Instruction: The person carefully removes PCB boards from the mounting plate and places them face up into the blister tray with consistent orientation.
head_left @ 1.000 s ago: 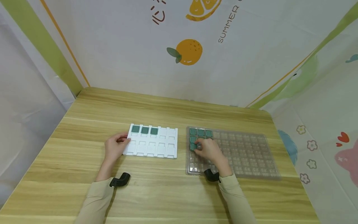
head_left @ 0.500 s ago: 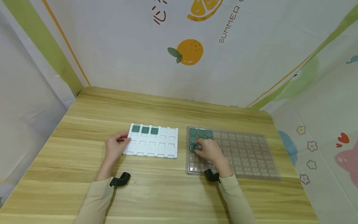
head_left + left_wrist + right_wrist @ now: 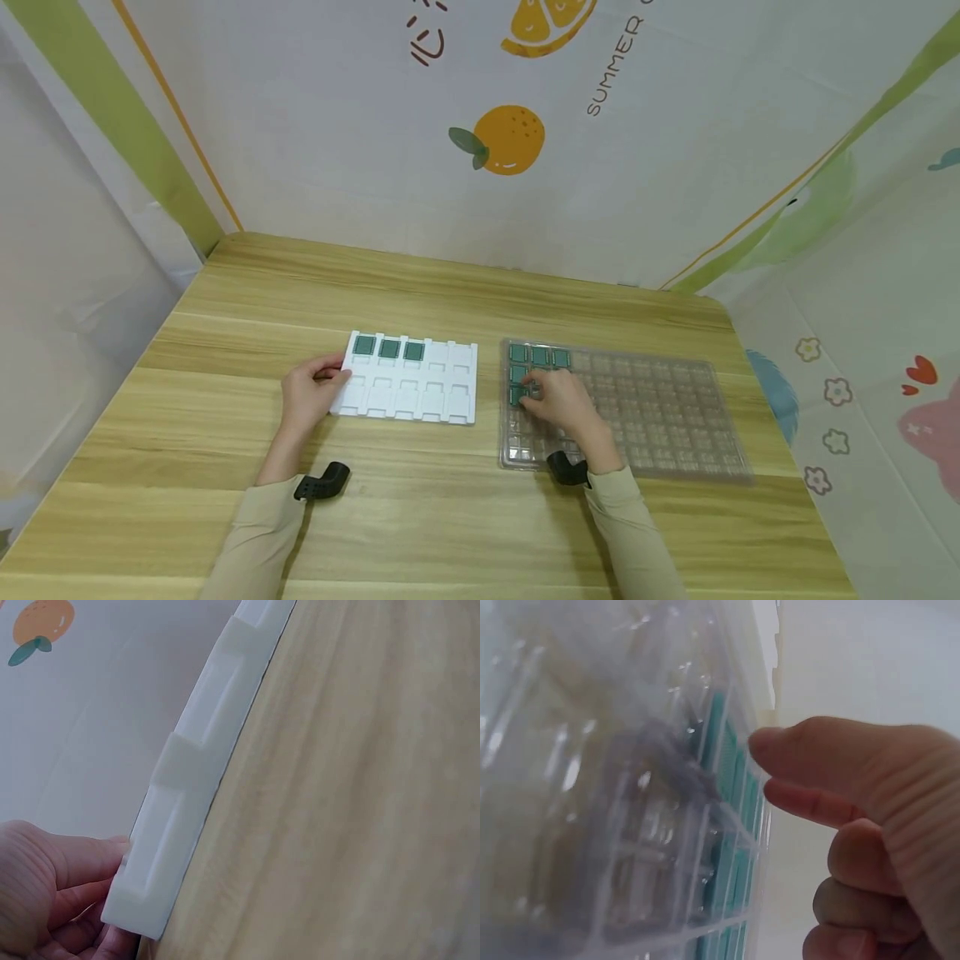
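Note:
My left hand (image 3: 309,390) grips the left edge of a white plastic tray (image 3: 393,398) with two rows of pockets. In the left wrist view the thumb (image 3: 94,859) lies on the tray's end and the other fingers go beneath it. Three green square chips (image 3: 389,348) sit in the tray's far row, at its left. My right hand (image 3: 562,404) is over a clear plastic tray (image 3: 652,408), its thumb and index finger pinching a green chip (image 3: 517,395) at the left column. Other green chips (image 3: 539,355) fill the far left pockets; some are partly hidden by the hand.
Both trays lie side by side on a wood-grain table (image 3: 420,517), with a narrow strip of table between them. A black wrist mount (image 3: 324,482) is on the left forearm, another (image 3: 568,470) on the right. Printed white curtains (image 3: 360,167) hang behind and beside the table.
Hardly anything differs. The right thumb and index finger shift very slightly at the chip; the left hand and both trays stay in place.

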A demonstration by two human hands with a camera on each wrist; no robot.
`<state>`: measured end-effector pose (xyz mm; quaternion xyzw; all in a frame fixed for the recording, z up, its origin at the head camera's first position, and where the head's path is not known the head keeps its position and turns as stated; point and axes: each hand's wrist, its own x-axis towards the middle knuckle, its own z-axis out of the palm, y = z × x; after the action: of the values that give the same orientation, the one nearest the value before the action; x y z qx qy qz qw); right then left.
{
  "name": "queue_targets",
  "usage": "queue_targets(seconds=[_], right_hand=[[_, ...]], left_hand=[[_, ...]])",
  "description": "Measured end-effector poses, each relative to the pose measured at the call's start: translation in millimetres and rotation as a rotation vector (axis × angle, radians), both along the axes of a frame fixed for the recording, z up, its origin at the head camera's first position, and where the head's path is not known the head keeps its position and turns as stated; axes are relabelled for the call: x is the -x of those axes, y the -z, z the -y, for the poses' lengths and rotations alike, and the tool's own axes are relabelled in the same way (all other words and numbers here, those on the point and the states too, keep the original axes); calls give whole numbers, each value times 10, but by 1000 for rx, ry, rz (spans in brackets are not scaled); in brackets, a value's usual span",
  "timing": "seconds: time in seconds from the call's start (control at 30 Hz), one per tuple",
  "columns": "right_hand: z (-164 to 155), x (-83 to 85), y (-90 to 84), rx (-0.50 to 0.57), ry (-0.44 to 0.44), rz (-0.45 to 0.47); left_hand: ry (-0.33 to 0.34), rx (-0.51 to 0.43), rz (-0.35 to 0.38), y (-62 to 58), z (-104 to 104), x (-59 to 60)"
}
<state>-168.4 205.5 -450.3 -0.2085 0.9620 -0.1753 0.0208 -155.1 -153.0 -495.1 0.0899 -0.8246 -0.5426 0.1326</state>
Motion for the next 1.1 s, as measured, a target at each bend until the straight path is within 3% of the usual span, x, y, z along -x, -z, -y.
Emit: queue_targets(seconds=[0.23,0.93,1.1], right_hand=[[98,74,-25,19,-38,-66],[676,295,-118,66,-126,-50],[816,343,-133,59,-124,-2]], left_hand=[[-5,12,-3,2,0,3],[-1,9,25,10,7,0],[-1,13,26,7,5,3]])
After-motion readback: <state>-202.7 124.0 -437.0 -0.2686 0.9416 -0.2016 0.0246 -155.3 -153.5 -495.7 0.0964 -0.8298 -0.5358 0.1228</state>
